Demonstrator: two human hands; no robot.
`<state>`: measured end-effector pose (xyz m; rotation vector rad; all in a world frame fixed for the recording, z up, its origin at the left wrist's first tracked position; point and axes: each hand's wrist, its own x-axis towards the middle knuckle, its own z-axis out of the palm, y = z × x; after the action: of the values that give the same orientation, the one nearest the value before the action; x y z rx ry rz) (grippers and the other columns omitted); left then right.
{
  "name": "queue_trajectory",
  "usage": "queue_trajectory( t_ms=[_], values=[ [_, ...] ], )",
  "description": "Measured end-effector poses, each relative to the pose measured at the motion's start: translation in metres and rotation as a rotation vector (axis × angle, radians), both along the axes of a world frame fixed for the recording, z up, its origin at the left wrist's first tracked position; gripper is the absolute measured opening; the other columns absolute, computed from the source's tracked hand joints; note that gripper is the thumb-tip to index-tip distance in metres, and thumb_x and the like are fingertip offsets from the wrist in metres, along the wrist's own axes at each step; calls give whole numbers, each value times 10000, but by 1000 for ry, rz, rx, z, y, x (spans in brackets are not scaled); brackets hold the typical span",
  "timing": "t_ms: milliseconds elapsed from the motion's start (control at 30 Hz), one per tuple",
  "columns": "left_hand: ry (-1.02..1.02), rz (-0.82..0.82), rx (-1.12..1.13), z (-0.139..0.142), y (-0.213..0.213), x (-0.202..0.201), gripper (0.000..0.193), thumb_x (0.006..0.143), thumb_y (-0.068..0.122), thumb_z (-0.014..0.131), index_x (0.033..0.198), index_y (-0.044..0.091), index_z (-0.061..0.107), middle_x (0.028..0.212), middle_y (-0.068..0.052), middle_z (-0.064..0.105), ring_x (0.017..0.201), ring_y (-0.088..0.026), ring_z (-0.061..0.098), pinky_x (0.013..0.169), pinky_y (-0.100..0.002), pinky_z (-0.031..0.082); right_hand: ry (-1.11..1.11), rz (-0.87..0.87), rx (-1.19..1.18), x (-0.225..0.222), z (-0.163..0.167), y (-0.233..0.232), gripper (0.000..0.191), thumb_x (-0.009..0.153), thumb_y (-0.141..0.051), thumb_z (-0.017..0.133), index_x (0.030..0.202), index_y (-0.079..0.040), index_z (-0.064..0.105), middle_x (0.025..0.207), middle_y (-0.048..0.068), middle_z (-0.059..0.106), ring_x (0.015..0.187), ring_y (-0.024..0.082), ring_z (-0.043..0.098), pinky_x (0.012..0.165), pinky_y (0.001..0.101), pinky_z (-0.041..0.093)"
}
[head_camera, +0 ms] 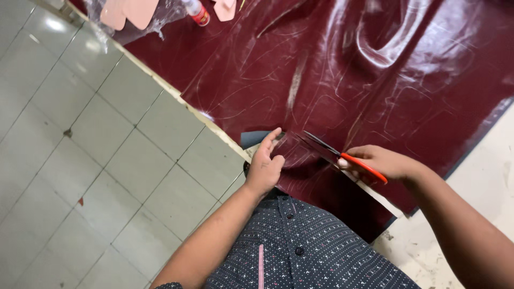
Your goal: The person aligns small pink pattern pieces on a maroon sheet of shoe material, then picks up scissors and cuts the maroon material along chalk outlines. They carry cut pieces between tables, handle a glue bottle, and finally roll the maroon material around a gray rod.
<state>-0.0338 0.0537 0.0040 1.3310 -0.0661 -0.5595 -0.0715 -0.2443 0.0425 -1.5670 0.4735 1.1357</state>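
Your right hand (383, 162) was closed around the orange handles of a pair of scissors (342, 156), just right of the middle of the frame. The dark blades pointed toward the upper left and looked parted, though the shine on the material made that hard to judge. They lay on a large sheet of glossy maroon leatherette (375, 80), which covered the table (482, 160) across the whole upper right of the frame. The sheet bore faint traced outlines.

Your left hand (266, 163), at the centre of the frame, pinched the near edge of the sheet in a narrow grip, thumb on top, just left of the blade tips. A dark grey underside of the sheet showed beside your fingers (273, 136).

In the top left of the frame, a few pink cut-out pieces (131, 10) lay in clear plastic, with a small bottle with a red label (197, 10) just beside them. A pale tiled floor (96, 160) filled the left half of the frame. Your dark patterned shirt (300, 246) showed at the bottom.
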Motion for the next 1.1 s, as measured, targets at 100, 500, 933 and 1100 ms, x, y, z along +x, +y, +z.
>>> queue_trajectory(
  t_ms=[100, 500, 933, 1100],
  values=[
    [-100, -31, 63, -5, 5, -1, 736, 842, -69, 497, 1559, -19, 340, 1473, -223, 504, 1416, -240, 464, 1176, -318, 354, -17, 119, -17, 15, 0, 2, 586, 841, -529, 695, 1087, -2, 764, 672, 5, 592, 566, 117, 569, 511, 290, 481],
    [68, -90, 99, 8, 11, 3, 893, 823, -49, 548, 1617, 80, 159, 1553, -272, 350, 1513, -301, 306, 1195, -389, 243, -43, 128, -46, 31, 8, 32, 546, 832, -508, 702, 1112, -43, 757, 649, -19, 596, 532, 108, 563, 495, 279, 475],
    [22, -74, 66, 1, 12, -2, 894, 796, -62, 550, 1608, 54, 197, 1566, -335, 337, 1582, -396, 227, 1235, -436, 221, -139, 94, -87, 23, 0, 32, 419, 885, -424, 728, 991, -24, 798, 589, -36, 549, 501, 69, 478, 468, 266, 366],
    [34, -91, 57, 2, 13, -1, 882, 798, -68, 544, 1603, 52, 205, 1573, -289, 330, 1567, -343, 212, 1228, -425, 228, -90, 70, -42, 15, -5, 29, 456, 868, -453, 717, 1031, -31, 773, 636, -26, 580, 516, 79, 527, 479, 259, 426]
  ],
)
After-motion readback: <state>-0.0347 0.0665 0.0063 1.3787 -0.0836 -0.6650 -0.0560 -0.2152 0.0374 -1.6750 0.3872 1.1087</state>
